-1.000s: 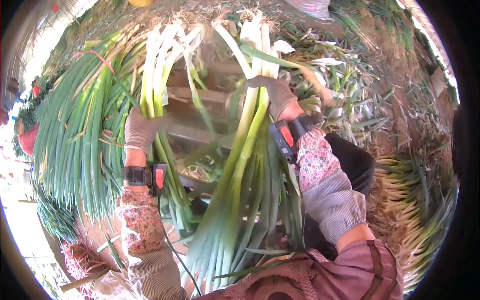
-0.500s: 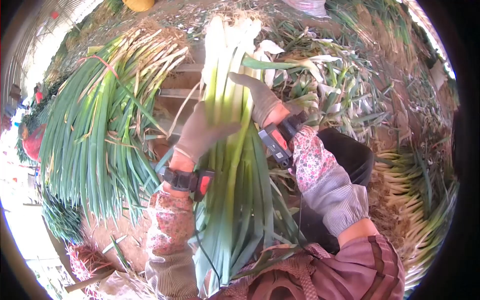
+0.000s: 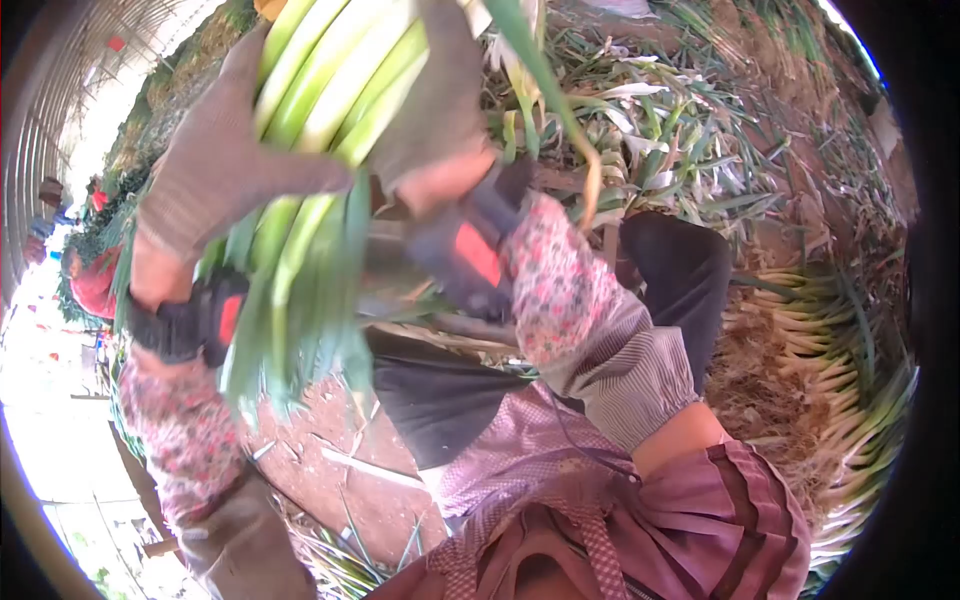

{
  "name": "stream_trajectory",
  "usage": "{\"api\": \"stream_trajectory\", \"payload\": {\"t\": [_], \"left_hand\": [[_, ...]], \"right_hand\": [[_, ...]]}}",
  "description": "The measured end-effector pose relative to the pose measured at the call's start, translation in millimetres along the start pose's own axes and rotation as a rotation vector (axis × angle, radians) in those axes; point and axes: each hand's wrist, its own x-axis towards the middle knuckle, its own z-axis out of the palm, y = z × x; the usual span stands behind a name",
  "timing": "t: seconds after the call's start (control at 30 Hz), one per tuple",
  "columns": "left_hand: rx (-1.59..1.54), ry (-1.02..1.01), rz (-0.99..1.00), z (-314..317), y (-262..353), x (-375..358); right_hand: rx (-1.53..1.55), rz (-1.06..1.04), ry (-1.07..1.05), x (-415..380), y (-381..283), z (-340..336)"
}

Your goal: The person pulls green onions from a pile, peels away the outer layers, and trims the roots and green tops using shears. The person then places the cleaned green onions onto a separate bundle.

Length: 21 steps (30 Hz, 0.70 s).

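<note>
A thick bundle of long green onions (image 3: 335,75), pale stalks up and green leaves hanging down, is lifted in front of me at the upper left. My left hand (image 3: 215,150), in a grey-brown glove, wraps its left side with the thumb lying across the stalks. On the opposite side my right hand (image 3: 435,105), gloved alike and smeared by motion, presses against the stalks. The white ends reach past the top of the view. Below my hands the leaf tips are blurred. One loose green leaf (image 3: 535,75) with a yellowed tip hangs right of my right hand.
Trimmed leaves and peelings (image 3: 650,150) cover the ground at upper right. A row of green onions with roots (image 3: 800,380) lies along the right. My knee (image 3: 675,270) juts out on that side. Bare soil (image 3: 340,490) with a few scraps shows below. A person in red (image 3: 95,285) is at far left.
Both hands have raised the green onion bundle off my lap and carried it up and left. The lap is now uncovered, and the bundle hides most of the pile at left.
</note>
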Motion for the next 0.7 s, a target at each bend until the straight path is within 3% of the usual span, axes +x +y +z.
{"api": "stream_trajectory", "payload": {"t": [0.1, 0.13, 0.17, 0.23, 0.3, 0.37, 0.43, 0.57, 0.6, 0.7], "left_hand": [[0.282, -0.087, -0.040, -16.4, 15.7, -41.4], [0.308, -0.194, -0.161, -14.3, 27.9, -57.5], [0.334, -0.302, -0.291, -10.7, 39.2, -77.6], [0.267, -0.380, -0.224, 21.6, 7.2, -137.5], [-0.094, -0.564, -0.526, 64.5, 15.1, -182.9], [-0.634, -0.506, -0.435, 123.8, 10.2, -239.5], [-1.131, -0.408, -0.692, 161.9, 20.6, -282.7], [-1.036, -0.516, -0.585, 176.4, 6.1, -321.8], [-1.174, -0.467, -0.676, 168.5, 20.8, -313.9], [-1.048, -0.401, -0.560, 170.5, 20.5, -324.0]], "right_hand": [[0.054, -0.031, 0.115, -50.0, 7.4, 21.8], [-0.030, -0.009, 0.120, -71.3, 8.4, 16.5], [-0.099, 0.048, 0.203, -97.2, 9.1, 13.9], [-0.267, 0.245, 0.342, -155.2, -0.3, 12.5], [-0.433, 0.528, 0.380, -207.2, -25.6, 8.2], [-0.489, 0.786, 0.377, -240.6, -46.5, -3.0], [-0.463, 1.031, 0.408, -261.2, -46.8, -20.2], [-0.723, 1.034, 0.256, -263.9, -48.8, -32.2], [-0.777, 1.030, 0.231, -256.0, -50.4, -30.1], [-1.060, 0.900, 0.068, -241.8, -42.3, -58.6]]}}
